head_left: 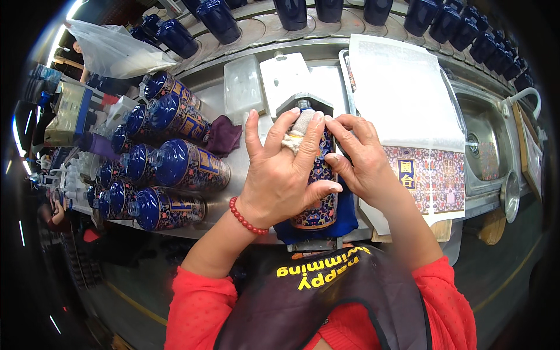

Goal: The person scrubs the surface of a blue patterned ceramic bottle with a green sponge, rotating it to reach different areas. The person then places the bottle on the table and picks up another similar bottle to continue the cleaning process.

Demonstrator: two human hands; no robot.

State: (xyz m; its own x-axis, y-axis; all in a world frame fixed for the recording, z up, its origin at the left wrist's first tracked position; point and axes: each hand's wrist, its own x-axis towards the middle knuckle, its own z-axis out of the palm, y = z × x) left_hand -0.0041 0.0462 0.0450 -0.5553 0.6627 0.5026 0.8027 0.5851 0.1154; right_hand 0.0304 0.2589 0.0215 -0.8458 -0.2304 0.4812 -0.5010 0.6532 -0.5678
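1. Head view: the left hand (280,181) lies over a dark blue ceramic bottle (318,198) with a many-coloured patterned label; the bottle lies lengthwise on a blue cloth (344,219) on the steel counter (233,154), just in front of the person. This grip is clenched on the bottle, with one bandaged finger (300,128) stretched up to the neck.
2. The right hand (361,160) clasps the same bottle from the other side, fingertips pressed on the label near the shoulder.
3. A red bead bracelet (248,219) sits on the left wrist.
4. To the left, labelled blue bottles (175,166) lie on their sides in rows, touching each other, beside a purple rag (224,134).
5. To the right lies a sheet of labels (434,175), white above, patterned red and blue below with a small blue rectangle.
6. Plain blue bottles (291,11) stand upright along the far curved rail.
7. A steel sink (487,146) sits at the far right.
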